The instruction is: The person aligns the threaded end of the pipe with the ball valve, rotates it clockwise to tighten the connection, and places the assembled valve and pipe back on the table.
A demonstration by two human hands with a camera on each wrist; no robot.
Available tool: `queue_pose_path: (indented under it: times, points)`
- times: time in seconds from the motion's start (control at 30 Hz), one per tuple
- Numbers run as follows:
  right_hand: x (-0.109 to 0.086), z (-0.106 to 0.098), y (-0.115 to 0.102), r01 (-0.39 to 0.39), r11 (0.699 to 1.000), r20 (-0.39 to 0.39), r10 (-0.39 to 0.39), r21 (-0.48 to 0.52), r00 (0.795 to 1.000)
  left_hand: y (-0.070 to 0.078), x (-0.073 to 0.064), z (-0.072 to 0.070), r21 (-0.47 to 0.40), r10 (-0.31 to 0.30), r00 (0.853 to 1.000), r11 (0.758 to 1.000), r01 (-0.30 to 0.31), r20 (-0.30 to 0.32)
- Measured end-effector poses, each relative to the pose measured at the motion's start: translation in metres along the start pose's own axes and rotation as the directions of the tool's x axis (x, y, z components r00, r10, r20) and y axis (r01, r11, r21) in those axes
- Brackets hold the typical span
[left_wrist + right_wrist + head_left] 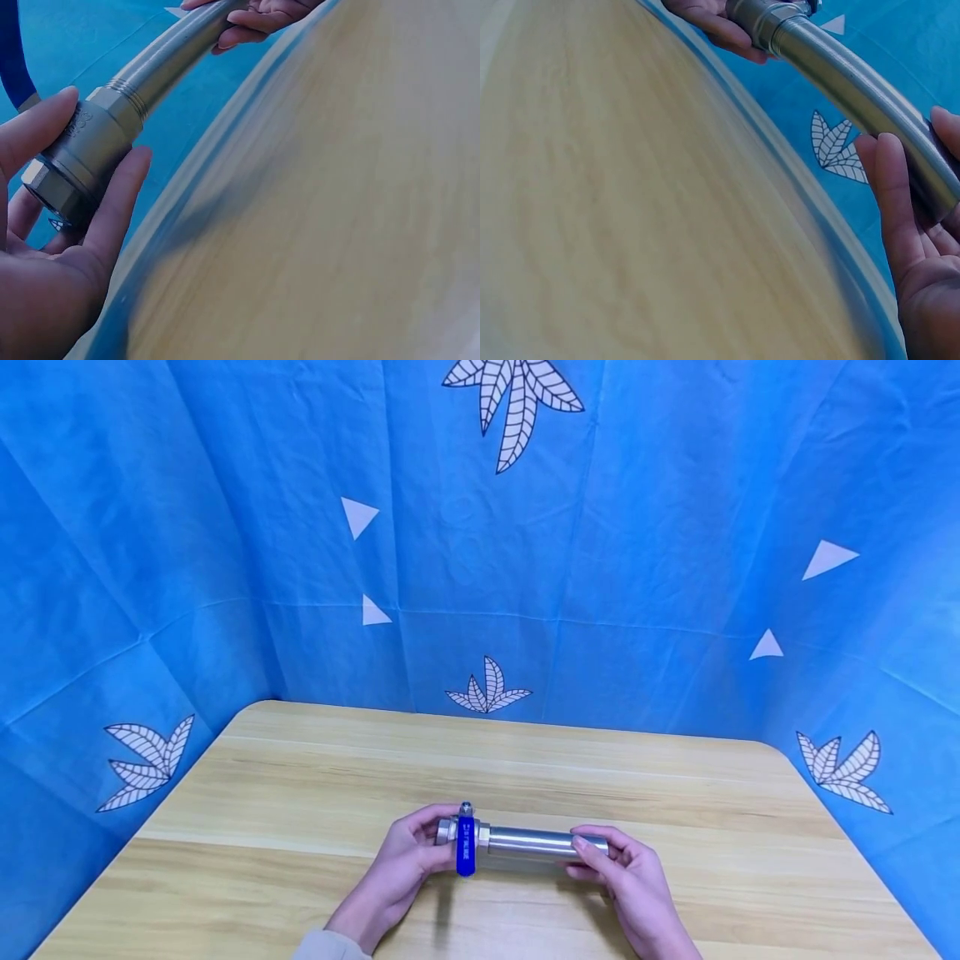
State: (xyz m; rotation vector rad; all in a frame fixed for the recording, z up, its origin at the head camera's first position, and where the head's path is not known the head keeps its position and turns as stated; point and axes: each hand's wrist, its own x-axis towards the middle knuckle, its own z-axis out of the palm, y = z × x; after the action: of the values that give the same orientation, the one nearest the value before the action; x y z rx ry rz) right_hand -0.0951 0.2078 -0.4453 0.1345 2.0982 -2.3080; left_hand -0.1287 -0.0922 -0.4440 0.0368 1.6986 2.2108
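A metal ball valve (90, 142) with a blue lever handle (466, 847) is joined to a straight silver pipe (536, 841); threads show at the joint in the left wrist view. My left hand (408, 857) grips the valve body at its hex end, thumb and fingers around it. At the pipe's far end, my right hand (626, 877) holds the tube between thumb and fingers. Both hands keep the assembly roughly level above the wooden table, where its shadow falls. The palm side of my right hand (930, 277) shows in the right wrist view.
The light wooden table (300, 777) has rounded far corners. A blue cloth curtain (480, 543) with white leaf and triangle prints surrounds it at the back and both sides.
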Motion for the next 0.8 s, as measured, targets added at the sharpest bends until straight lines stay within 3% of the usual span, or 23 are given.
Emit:
queue_pose_path:
  times: [0.23,0.8]
  points:
    - [0.0004,-0.0011,-0.0002,-0.016,1.0,0.02,0.016,0.006,1.0,-0.001,-0.0009,0.0001,-0.008,0.008,1.0,1.0,-0.008,0.0]
    - [-0.0011,0.0013,-0.0009,0.032,0.999,-0.007,-0.032,0.02,0.999,-0.0023,0.0009,-0.0001,-0.035,-0.036,0.999,0.999,0.036,-0.006]
